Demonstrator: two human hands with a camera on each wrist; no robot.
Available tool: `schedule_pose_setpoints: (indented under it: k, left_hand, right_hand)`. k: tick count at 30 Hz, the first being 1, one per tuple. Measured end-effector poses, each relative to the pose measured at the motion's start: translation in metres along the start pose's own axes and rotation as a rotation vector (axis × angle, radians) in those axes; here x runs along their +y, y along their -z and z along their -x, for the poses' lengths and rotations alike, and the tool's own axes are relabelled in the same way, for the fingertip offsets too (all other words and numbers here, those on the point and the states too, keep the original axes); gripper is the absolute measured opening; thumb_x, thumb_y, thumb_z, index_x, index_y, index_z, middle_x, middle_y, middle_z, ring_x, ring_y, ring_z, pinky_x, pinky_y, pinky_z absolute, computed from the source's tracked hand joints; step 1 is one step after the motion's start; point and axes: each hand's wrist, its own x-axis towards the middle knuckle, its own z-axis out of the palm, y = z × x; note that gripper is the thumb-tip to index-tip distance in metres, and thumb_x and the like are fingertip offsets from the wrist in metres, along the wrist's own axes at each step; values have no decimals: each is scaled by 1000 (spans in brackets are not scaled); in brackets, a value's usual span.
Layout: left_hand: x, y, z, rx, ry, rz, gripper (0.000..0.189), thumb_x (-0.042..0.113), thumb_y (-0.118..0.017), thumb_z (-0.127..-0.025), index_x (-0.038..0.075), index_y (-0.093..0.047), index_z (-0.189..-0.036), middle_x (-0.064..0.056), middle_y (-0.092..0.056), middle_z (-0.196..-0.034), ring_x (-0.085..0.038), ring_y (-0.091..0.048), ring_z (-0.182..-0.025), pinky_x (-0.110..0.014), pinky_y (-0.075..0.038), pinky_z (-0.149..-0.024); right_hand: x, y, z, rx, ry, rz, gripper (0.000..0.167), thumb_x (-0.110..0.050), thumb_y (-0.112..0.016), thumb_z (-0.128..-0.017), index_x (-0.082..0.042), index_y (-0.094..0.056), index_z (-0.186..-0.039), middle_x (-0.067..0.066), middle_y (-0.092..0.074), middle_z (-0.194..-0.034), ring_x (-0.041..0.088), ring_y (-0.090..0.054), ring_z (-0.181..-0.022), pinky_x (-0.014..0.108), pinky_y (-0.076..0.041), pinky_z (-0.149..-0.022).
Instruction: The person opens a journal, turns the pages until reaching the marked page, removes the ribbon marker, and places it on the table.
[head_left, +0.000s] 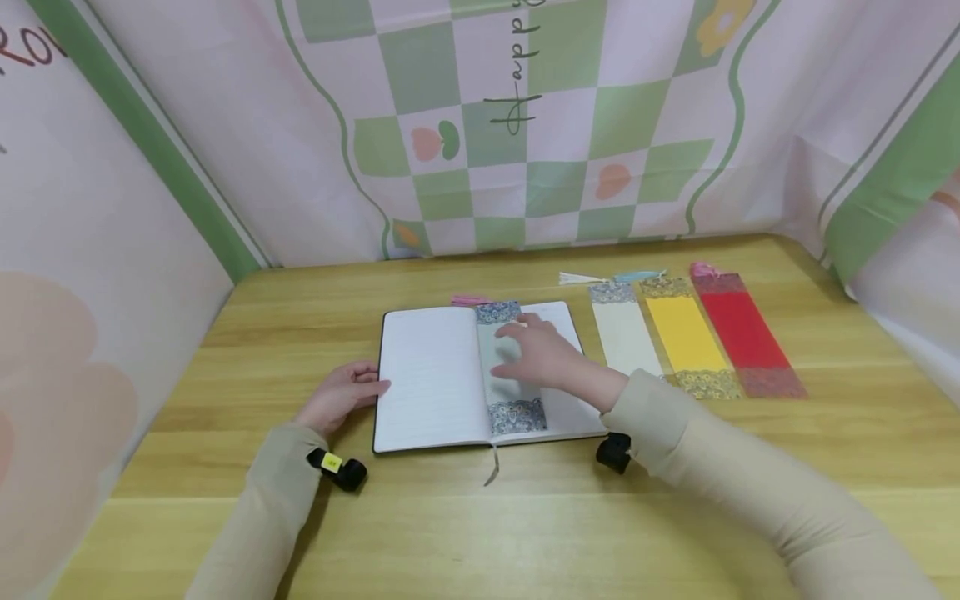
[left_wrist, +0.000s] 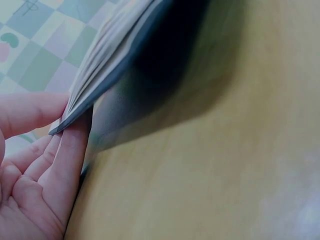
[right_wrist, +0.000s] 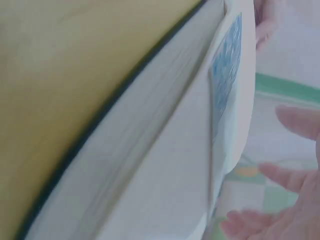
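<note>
An open notebook (head_left: 431,375) with blank-looking white pages and a dark cover lies on the wooden table. My left hand (head_left: 343,395) pinches its left edge, thumb on the pages and fingers beneath the cover (left_wrist: 115,80). Along the inner fold, on the right page, is a pale bookmark (head_left: 517,417) with blue patterned ends; a pink tassel (head_left: 470,301) shows at its top. Over this bookmark hovers my right hand (head_left: 543,354), fingers spread and holding nothing. In the right wrist view those fingers (right_wrist: 285,175) stand apart from the page.
To the right lie three more bookmarks: a cream one (head_left: 626,333), a yellow one (head_left: 684,333) and a red one (head_left: 746,329), with tassels at their far ends. A ribbon (head_left: 492,467) hangs from the notebook's near edge. A printed curtain (head_left: 555,167) stands behind the table.
</note>
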Motion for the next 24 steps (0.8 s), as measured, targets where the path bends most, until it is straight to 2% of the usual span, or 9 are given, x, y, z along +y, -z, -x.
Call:
schedule_pose_setpoints:
  k: [4, 8, 11, 16, 20, 24]
  left_hand:
    - [0, 0, 0, 5, 1, -3, 45, 10, -61, -92, -7, -43, -130, -16, -55, -120, -19, -55, -104, -37, -47, -99]
    - [-2, 0, -1, 8, 1, -3, 44, 9, -61, -91, -7, -45, -129, -15, -56, -118, -18, -55, -102, -35, -49, -97]
    - [-3, 0, -2, 10, 4, -2, 46, 9, -61, -91, -8, -44, -130, -16, -55, -120, -18, -55, -103, -34, -49, -96]
    - [-3, 0, -2, 6, 8, 5, 47, 9, -61, -91, -8, -43, -132, -17, -55, -122, -18, -55, -103, -34, -49, -96]
    - [-1, -1, -1, 9, 8, 3, 48, 8, -61, -91, -7, -42, -133, -17, -54, -123, -18, -55, -103, -34, -49, -96]
    - [1, -2, 0, 18, 14, -1, 47, 8, -61, -91, -7, -43, -132, -17, -54, -122, -18, -55, -103, -33, -49, -96]
  right_hand:
    - [12, 1, -5, 11, -140, -118, 72, -37, -72, -81, -6, -42, -139, 35, -11, -148, 52, -28, -132, 59, -37, -103]
    - [19, -2, -12, 1, -181, -163, 83, -39, -76, -77, -4, -37, -141, 38, -9, -144, 53, -31, -128, 57, -38, -102]
    - [20, -5, -18, -7, -189, -142, 91, -43, -80, -72, -4, -37, -141, 38, -13, -142, 51, -35, -125, 56, -40, -99]
    - [15, -13, -25, -17, -203, -34, 100, -51, -82, -64, -9, -37, -143, 33, -20, -140, 45, -36, -121, 52, -46, -89]
    - [8, -15, -27, -24, -211, 2, 100, -51, -82, -65, -12, -35, -144, 30, -21, -141, 42, -35, -120, 51, -47, -86]
    - [6, -16, -29, -29, -198, -14, 99, -46, -83, -66, -12, -34, -145, 31, -21, -142, 41, -45, -115, 50, -48, -89]
